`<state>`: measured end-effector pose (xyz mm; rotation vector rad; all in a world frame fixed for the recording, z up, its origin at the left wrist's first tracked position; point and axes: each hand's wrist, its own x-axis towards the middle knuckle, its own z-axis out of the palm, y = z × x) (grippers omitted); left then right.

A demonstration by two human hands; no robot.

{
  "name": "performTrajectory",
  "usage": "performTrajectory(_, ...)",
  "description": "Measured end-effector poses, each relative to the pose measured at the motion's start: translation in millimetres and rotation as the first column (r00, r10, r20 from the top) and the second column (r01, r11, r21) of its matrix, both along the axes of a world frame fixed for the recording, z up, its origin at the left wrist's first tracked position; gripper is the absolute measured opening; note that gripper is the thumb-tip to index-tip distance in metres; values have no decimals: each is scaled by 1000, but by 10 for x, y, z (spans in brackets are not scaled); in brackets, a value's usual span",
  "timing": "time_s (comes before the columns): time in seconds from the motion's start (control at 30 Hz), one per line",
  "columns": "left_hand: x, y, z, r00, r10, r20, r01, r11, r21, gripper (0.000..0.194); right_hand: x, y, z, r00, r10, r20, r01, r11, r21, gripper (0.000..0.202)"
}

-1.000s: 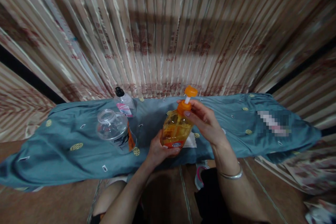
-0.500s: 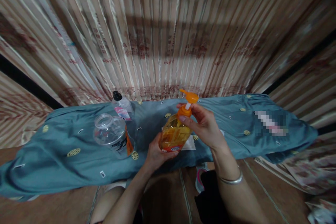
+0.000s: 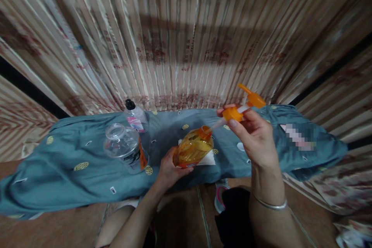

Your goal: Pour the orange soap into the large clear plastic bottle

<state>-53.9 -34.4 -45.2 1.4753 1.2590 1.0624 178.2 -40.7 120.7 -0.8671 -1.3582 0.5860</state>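
Note:
A clear bottle of orange-yellow liquid [image 3: 193, 149] is gripped low on its body by my left hand [image 3: 171, 167], and it leans to the right. Its orange neck stands open at the top. Up and to the right, my right hand [image 3: 252, 131] pinches the collar of an orange pump head [image 3: 234, 114]. The pump's pale tube slants down to the left, its lower end at or just inside the bottle mouth. Under the bottle lies a white sheet [image 3: 208, 158], partly covered.
Left of my hands stand a wide clear plastic jar [image 3: 122, 145] without a lid and a clear bottle with a black cap [image 3: 136, 118]. A white round piece [image 3: 241, 147] lies by my right wrist. Teal cloth [image 3: 95, 159] covers the table, with a striped curtain [image 3: 180, 46] behind.
My right hand has drawn the orange pump head off the bottle neck, up and to the right, exposing its tube. My left hand keeps the bottle, now leaning more to the right.

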Motion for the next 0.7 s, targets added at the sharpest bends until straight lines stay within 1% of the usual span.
performTrajectory(0.07,-17,10,10,1000,12,-5,-12,1000,-1,64,27,-52,37,999,-34,1,34,999,32,36)
performTrajectory(0.13,-28,18,15,1000,23,-11,-23,1000,1,67,58,-82,63,998,-54,-37,56,997,52,39)
performTrajectory(0.27,-41,26,10,998,51,-37,-50,999,9,68,103,-91,90,969,-242,-59,247,962,118,36)
performTrajectory(0.3,-45,28,12,997,57,-42,-56,998,16,68,109,-90,94,969,-236,-73,243,962,125,37)
performTrajectory(0.37,-58,31,23,996,66,-54,-65,997,31,68,122,-85,103,981,-158,-109,171,978,123,42)
performTrajectory(0.4,-66,33,33,996,71,-60,-69,997,37,68,133,-80,108,981,-147,-125,163,978,129,43)
performTrajectory(0.43,-75,36,44,995,78,-66,-75,996,40,68,149,-74,114,975,-182,-132,200,970,138,40)
performTrajectory(0.5,-93,46,64,993,95,-72,-92,995,42,69,202,-68,133,946,-288,-152,310,939,151,34)
performTrajectory(0.53,-102,52,72,992,103,-72,-100,994,42,67,240,-72,149,931,-320,-173,347,924,161,31)
performTrajectory(0.6,-123,63,82,991,116,-68,-114,993,42,62,337,-104,191,899,-355,-257,412,884,220,26)
performTrajectory(0.7,-158,71,88,988,142,-63,-139,989,50,59,525,-188,256,840,-360,-405,490,825,283,17)
